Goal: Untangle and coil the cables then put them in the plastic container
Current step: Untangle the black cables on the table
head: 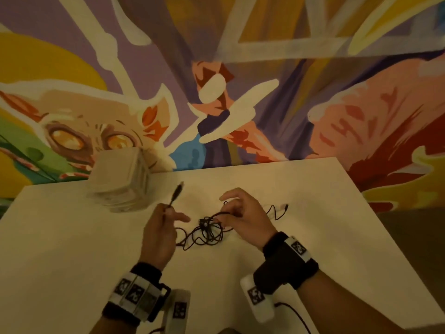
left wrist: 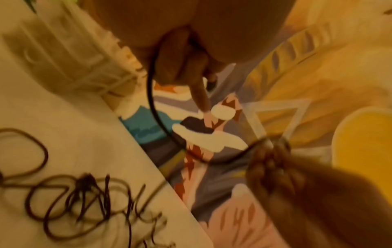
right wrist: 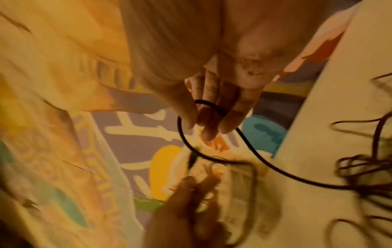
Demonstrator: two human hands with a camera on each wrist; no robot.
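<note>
**Head view: both hands on a tangle of dark cable**

Head view shows a wide white rectangular table [head: 301, 237] set against a bright painted mural wall [head: 240, 68], with both hands working above the table's middle. Beyond the left hand and a little to its left stands a clear, ribbed plastic container [head: 120, 184], blurred, near the table's far edge. Between the two hands, on the table top, lies a knotted heap of thin black cable [head: 207, 232], its loops spreading toward the person; one loose strand runs out past the right hand and ends in a small plug [head: 286, 206].

The left hand [head: 160, 233] is closed round one cable end, fingers and thumb curled on the cord, so that a dark connector [head: 178, 190] sticks up and away from it toward the container. The left wrist view shows the cord passing out of that grip [left wrist: 151, 87] and curving across to the other hand.

The right hand [head: 243, 216] pinches a strand just above the heap, fingers bent, index raised; the right wrist view shows the cord looped between thumb and fingertips [right wrist: 210, 134].

Each forearm carries a black strap with white marker blocks [head: 284, 266].
</note>
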